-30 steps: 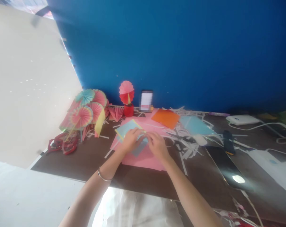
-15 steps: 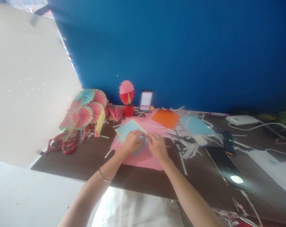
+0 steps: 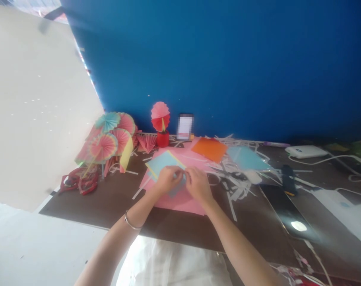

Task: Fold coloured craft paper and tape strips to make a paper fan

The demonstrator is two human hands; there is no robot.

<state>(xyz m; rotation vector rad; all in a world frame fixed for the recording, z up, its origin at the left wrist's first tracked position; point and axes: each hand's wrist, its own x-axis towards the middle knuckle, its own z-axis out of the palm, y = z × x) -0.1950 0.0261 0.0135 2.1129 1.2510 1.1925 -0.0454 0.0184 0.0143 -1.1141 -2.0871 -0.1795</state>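
A light blue sheet of paper (image 3: 162,163) with yellow edging along its sides lies on larger pink paper (image 3: 180,204) on the dark table. My left hand (image 3: 169,178) rests over its near right part, fingers pinched together. Close beside it, my right hand (image 3: 197,182) is closed too, its fingertips meeting the left ones at the blue sheet's right corner. Both hands seem to grip that corner, though the fingers cover most of it. A bracelet (image 3: 131,221) circles my left wrist.
Several folded paper fans (image 3: 103,146) are heaped at the left, behind red-framed glasses (image 3: 88,180). A red pot (image 3: 162,139) with a paper flower stands at the back. Right of my hands are orange paper (image 3: 209,149), white strips (image 3: 240,190), scissors (image 3: 235,175) and a phone (image 3: 283,210).
Both hands stay at the paper's corner with only slight finger movement. The sheets and the things around them have not visibly moved.
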